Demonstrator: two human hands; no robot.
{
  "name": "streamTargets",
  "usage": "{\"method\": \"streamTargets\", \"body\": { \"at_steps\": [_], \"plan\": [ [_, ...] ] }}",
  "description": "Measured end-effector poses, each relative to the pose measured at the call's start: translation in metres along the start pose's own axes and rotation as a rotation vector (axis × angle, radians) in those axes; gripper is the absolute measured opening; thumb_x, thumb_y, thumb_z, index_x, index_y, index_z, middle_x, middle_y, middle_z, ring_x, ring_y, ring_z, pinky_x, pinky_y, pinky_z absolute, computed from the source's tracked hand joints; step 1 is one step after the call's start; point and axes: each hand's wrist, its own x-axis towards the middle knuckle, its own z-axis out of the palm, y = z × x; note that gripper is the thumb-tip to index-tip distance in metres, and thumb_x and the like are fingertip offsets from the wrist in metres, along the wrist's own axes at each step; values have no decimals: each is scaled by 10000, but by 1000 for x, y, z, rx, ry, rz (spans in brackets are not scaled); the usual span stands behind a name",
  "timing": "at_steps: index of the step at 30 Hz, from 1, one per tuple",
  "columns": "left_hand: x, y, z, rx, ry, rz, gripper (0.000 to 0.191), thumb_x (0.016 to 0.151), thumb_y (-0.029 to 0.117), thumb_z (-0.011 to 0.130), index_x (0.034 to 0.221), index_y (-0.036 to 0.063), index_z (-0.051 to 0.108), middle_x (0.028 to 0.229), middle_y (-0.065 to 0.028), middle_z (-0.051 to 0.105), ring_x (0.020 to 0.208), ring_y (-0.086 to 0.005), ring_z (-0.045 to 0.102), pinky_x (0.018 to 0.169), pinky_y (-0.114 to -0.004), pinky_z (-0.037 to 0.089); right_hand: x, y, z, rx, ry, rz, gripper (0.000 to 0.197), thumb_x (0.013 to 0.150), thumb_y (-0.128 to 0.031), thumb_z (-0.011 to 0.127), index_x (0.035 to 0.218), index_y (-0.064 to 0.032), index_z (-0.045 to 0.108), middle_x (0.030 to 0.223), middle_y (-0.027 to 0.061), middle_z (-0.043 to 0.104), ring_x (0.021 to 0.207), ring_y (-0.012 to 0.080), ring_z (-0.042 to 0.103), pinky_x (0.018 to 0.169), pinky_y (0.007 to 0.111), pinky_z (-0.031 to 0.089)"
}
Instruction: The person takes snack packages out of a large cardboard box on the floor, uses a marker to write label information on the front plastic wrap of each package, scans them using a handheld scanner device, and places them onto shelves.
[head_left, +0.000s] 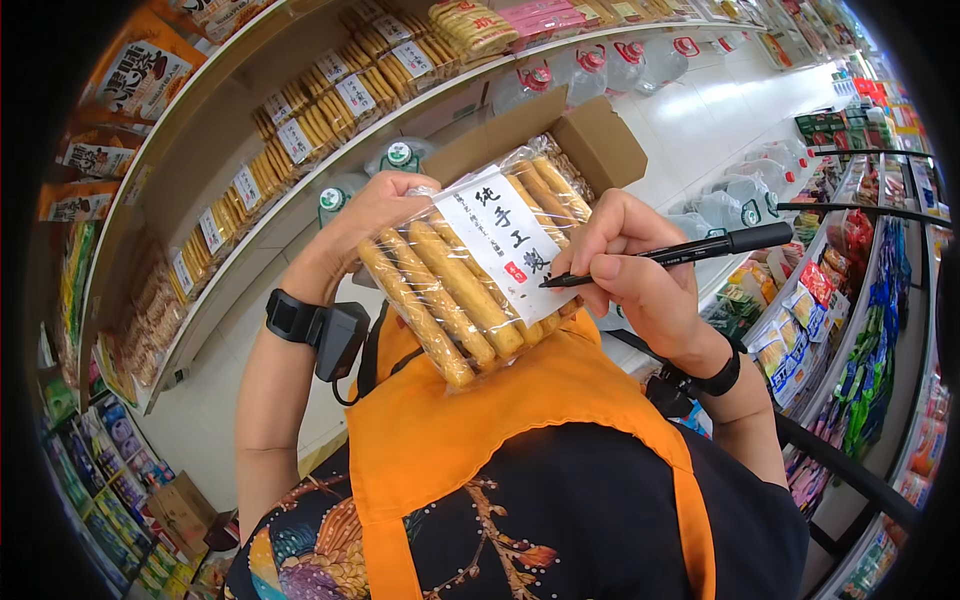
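A clear plastic pack of golden stick-shaped pastries is held up in front of my orange apron. My left hand grips its upper left edge. Across the pack runs a white paper label bearing black writing and a small red mark. In my right hand is a black marker pen, its cap fitted on the rear end. The dark tip is at the label's lower part; whether it touches the paper I cannot tell. Behind the pack stands an open cardboard box with more wrapped pastries.
A curved-looking shelf at upper left carries rows of similar labelled packs. Large water bottles stand on the tiled floor. Snack-filled racks line the right side. At lower left sits another cardboard box.
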Motion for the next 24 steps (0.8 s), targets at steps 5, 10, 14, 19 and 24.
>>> {"method": "streamTargets", "body": {
  "at_steps": [5, 10, 14, 19, 24],
  "plan": [
    [-5, 5, 14, 42, 21, 43, 148, 828, 105, 590, 870, -33, 624, 791, 12, 602, 674, -25, 534, 617, -182, 451, -9, 2, -5, 5, -31, 7, 47, 812, -43, 490, 813, -3, 515, 642, -11, 491, 522, 22, 418, 477, 185, 316],
    [-15, 2, 16, 31, 37, 51, 192, 819, 94, 589, 932, -57, 625, 823, -13, 620, 692, -36, 549, 632, -191, 463, -12, -1, 0, -134, -78, -39, 43, 795, -34, 492, 782, 5, 505, 659, -7, 488, 548, 28, 412, 489, 196, 307],
    [-16, -1, 15, 27, 44, 47, 209, 808, 82, 580, 950, -65, 623, 830, -22, 622, 700, -41, 554, 634, -195, 467, -11, 2, -2, -300, -132, -104, 45, 784, -28, 504, 752, 3, 508, 663, 5, 491, 560, 37, 426, 497, 206, 327],
    [-17, 0, 15, 25, 58, 60, 213, 805, 76, 576, 954, -69, 619, 840, -23, 620, 702, -41, 552, 628, -194, 463, -7, -2, 4, -456, -138, -204, 55, 762, -32, 533, 725, 0, 508, 649, 35, 492, 548, 84, 457, 505, 235, 373],
    [-17, 3, 13, 13, 66, 65, 218, 803, 75, 577, 961, -69, 616, 847, -24, 617, 705, -43, 551, 631, -195, 462, -4, -2, 4, -494, -146, -236, 59, 758, -39, 534, 719, -3, 507, 629, 44, 489, 532, 110, 464, 493, 246, 375]
  ]
}}
